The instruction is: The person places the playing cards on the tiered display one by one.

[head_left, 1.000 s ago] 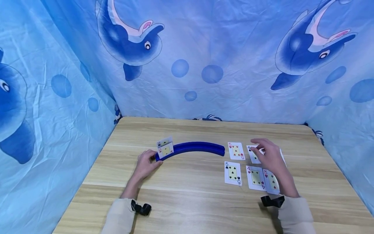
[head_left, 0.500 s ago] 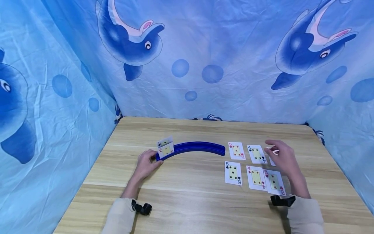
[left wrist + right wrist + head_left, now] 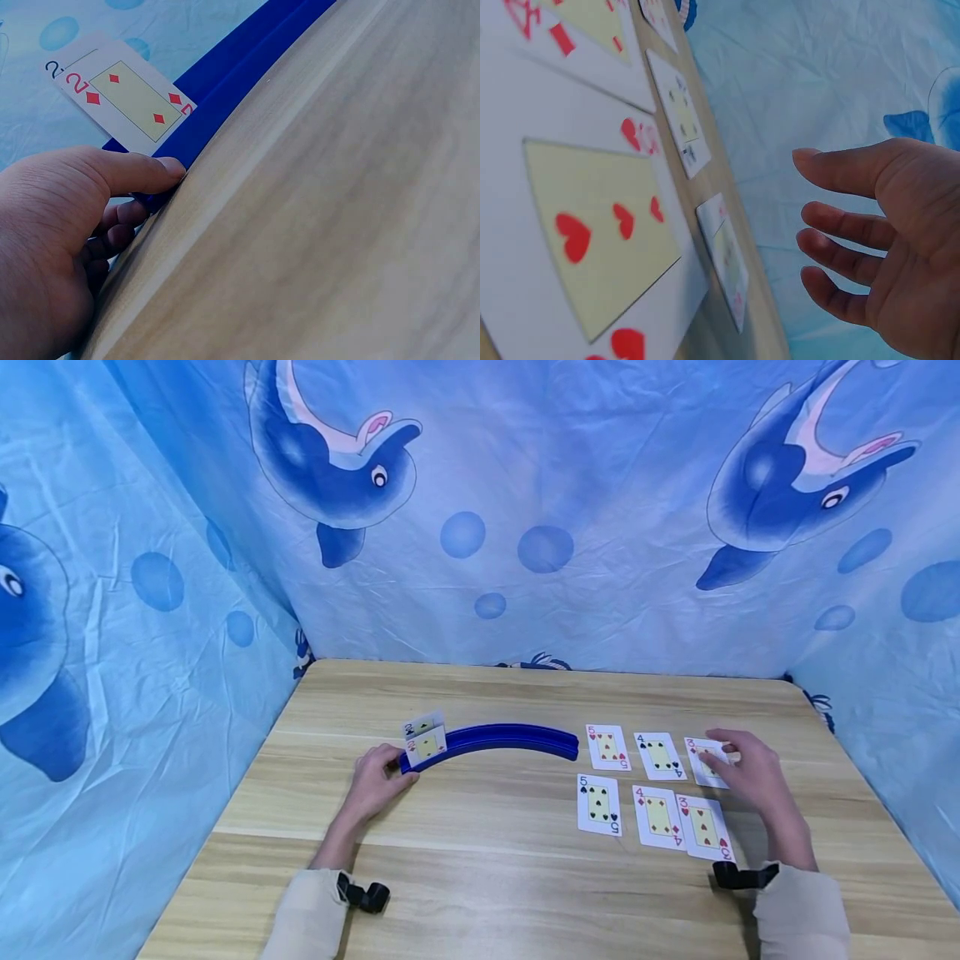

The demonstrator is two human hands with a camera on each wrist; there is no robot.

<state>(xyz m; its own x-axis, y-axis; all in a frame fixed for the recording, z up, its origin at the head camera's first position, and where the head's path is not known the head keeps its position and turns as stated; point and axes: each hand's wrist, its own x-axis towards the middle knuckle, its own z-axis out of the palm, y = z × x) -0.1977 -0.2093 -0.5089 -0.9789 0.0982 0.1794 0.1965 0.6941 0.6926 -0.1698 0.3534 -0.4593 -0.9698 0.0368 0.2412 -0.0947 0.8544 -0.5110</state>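
Observation:
My left hand (image 3: 375, 779) grips the left end of a curved blue card holder (image 3: 517, 735), thumb along its near side in the left wrist view. Two playing cards stand in the holder's slots by that hand: the two of diamonds (image 3: 135, 96) in front and a black two (image 3: 422, 724) behind it. At the right, my right hand (image 3: 750, 764) hovers over a red-marked playing card (image 3: 699, 768) lying face up, and partly covers it. In the right wrist view its fingers (image 3: 840, 255) are spread from the thumb, with nothing between them.
Beside that card in the back row lie the five of hearts (image 3: 607, 747) and four of spades (image 3: 660, 756). The front row has the five of spades (image 3: 598, 804), four of diamonds (image 3: 657, 817) and three of hearts (image 3: 703, 827). A blue dolphin curtain (image 3: 600, 627) borders the wooden table (image 3: 480, 877).
My right hand has moved rightward from over the four of spades to the red-marked card at the back right, uncovering the three of hearts. My left hand stays on the holder.

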